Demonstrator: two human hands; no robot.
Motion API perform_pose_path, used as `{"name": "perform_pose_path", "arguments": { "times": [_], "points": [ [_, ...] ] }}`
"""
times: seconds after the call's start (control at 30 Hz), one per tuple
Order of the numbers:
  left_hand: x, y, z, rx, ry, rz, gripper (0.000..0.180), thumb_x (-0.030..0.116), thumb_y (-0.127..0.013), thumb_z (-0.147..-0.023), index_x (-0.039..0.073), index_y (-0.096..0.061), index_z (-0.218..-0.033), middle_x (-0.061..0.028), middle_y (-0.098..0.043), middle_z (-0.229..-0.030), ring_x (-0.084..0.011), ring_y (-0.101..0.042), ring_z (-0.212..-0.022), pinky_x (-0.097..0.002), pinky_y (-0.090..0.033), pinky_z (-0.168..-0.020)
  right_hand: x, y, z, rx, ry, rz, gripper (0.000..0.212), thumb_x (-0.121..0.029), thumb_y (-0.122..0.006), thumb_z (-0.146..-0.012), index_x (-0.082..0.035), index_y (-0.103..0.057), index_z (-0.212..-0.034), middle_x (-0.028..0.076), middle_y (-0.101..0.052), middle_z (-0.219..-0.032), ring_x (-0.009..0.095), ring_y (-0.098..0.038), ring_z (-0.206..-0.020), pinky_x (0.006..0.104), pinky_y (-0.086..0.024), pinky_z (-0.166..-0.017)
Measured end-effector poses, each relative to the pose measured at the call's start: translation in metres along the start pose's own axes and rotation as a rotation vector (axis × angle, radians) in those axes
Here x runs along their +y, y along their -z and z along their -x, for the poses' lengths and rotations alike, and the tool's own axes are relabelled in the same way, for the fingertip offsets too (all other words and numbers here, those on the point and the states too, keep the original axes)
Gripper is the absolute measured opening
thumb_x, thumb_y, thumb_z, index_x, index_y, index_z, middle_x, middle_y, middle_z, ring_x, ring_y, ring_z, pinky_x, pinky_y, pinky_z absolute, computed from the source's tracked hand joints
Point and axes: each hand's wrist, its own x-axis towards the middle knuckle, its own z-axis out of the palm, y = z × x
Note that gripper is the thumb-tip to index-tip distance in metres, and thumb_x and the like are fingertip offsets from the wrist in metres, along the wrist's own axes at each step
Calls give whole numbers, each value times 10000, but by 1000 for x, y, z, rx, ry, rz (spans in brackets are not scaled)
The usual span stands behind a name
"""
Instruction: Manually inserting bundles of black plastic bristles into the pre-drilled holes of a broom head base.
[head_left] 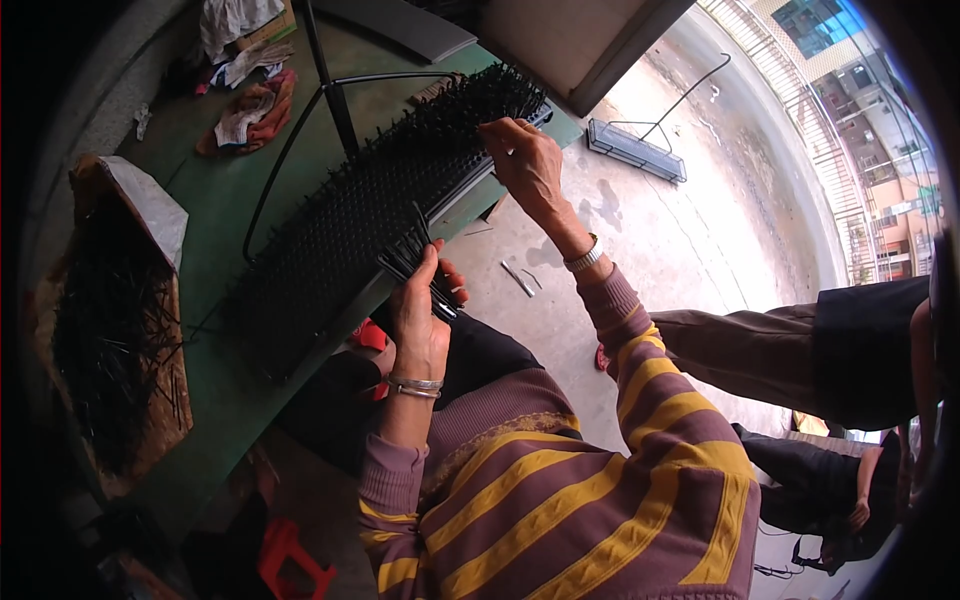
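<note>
A long black board [340, 225] with rows of small holes lies across the green table [225, 440]. Thin black sticks [465, 105] stand densely at its far right end. My left hand [420, 320] is closed around a bundle of slim black sticks [403, 252] at the board's near edge. Over the far right end, my right hand [530, 170] has its fingertips pinched together beside the standing sticks; whatever is between them is too small to make out. An opened carton [180, 385] at the left holds a heap of loose black sticks [110, 330].
Bent black rods [330, 95] rise behind the board. Crumpled cloths [255, 110] lie at the back left. A grey wire-framed tray [635, 152] rests on the concrete floor. People in dark clothes [865, 350] are at the right. A red stool [295, 560] stands below the table.
</note>
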Motion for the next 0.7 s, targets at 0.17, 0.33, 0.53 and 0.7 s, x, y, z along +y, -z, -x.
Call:
{"name": "perform_pose_path", "arguments": {
  "times": [0.17, 0.33, 0.53, 0.7],
  "points": [
    [-3, 0, -1, -68, -52, 7, 253, 256, -604, -962, 41, -639, -1091, 4, -539, -703, -92, -498, -568, -259, -432, -500, 2, 1, -3, -30, -38, -8, 101, -205, -664, -884, -128, -702, -935, 61, -630, -773, 210, -646, -617, 330, -469, -551],
    [1, -3, 3, -36, -63, 12, 256, 258, -622, -950, 33, -642, -1071, -5, -548, -714, -97, -489, -563, -251, -416, -492, 6, -3, -3, -100, -14, 142, 131, -242, -657, -890, -134, -704, -947, 64, -624, -759, 212, -652, -681, 333, -479, -579],
    [-1, 0, -2, -20, -95, -10, 212, 242, -646, -926, 43, -658, -1001, -27, -600, -735, -110, -532, -582, -254, -418, -479, -46, 23, 3, -617, -361, -563, 372, -355, -636, -929, -29, -670, -1104, 46, -669, -861, 129, -615, -708, 296, -492, -634],
    [3, -2, 4, -13, -91, -52, 175, 217, -675, -897, 51, -665, -952, -44, -641, -746, -128, -583, -601, -249, -419, -477, -48, 6, 7, -871, -357, -848, 344, -289, -655, -925, 21, -648, -1072, 32, -667, -828, 103, -617, -736, 252, -497, -708]
  ]
}}
